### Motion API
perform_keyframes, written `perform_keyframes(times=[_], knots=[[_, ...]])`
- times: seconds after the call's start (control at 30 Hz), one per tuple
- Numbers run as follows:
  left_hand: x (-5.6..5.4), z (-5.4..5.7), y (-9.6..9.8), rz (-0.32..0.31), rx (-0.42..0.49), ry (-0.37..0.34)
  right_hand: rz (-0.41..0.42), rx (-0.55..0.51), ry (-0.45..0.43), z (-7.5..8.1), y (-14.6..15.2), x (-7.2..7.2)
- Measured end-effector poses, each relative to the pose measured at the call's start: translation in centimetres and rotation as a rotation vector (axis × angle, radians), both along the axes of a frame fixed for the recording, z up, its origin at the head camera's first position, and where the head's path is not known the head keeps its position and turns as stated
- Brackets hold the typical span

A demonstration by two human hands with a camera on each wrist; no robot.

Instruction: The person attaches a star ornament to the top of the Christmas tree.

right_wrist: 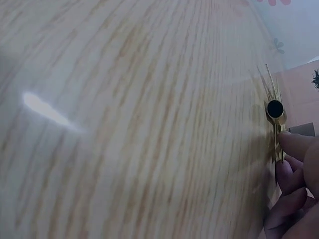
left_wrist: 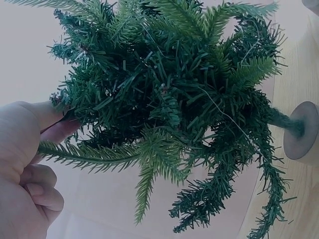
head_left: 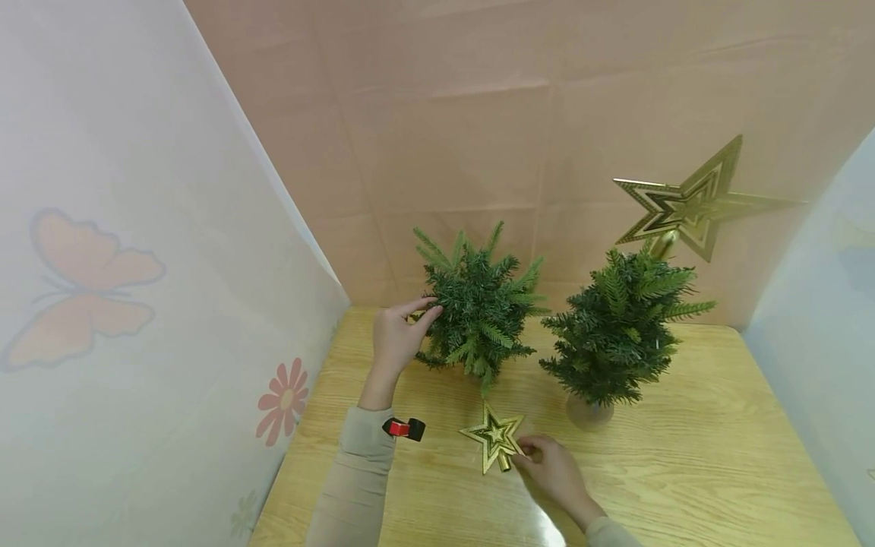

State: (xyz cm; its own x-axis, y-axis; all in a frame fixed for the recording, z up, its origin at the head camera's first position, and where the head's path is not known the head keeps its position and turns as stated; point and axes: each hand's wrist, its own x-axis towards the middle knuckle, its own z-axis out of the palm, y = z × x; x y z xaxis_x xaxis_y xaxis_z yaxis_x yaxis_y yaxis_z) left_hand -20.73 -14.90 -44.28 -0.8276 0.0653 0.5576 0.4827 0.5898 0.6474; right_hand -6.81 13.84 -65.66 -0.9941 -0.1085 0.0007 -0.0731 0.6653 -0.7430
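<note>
My left hand (head_left: 399,334) is at the left side of a small artificial Christmas tree (head_left: 481,304). In the left wrist view, its thumb and forefinger pinch a branch tip (left_wrist: 62,102), and the other fingers are curled. My right hand (head_left: 555,469) pinches one point of a gold star tree topper (head_left: 496,435) low over the table or on it; which of these I cannot tell. The right wrist view shows the star edge-on, with the dark opening of its tube (right_wrist: 275,108) facing the camera.
To the right stands a second small tree (head_left: 625,327) on a round base (head_left: 589,412), a larger gold star (head_left: 697,201) tilted at its top. Both trees stand on a wooden table (head_left: 697,471). A pink-brown backdrop (head_left: 444,137) hangs behind, and a butterfly-print curtain (head_left: 157,190) borders the left.
</note>
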Motion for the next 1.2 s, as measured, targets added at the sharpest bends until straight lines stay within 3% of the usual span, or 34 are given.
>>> perform_keyframes(times=[0.37,0.67,1.2], knots=[[0.0,-0.1,0.1,0.006,0.006,0.007,0.009,0.017,-0.055,0.0,0.3,-0.1],[0.1,-0.2,0.0,0.009,0.014,-0.015,0.013,-0.068,-0.136,0.4,0.6,-0.3],[0.3,0.0,0.2,0.016,0.019,-0.014,0.095,-0.205,-0.178,0.1,1.4,-0.7]])
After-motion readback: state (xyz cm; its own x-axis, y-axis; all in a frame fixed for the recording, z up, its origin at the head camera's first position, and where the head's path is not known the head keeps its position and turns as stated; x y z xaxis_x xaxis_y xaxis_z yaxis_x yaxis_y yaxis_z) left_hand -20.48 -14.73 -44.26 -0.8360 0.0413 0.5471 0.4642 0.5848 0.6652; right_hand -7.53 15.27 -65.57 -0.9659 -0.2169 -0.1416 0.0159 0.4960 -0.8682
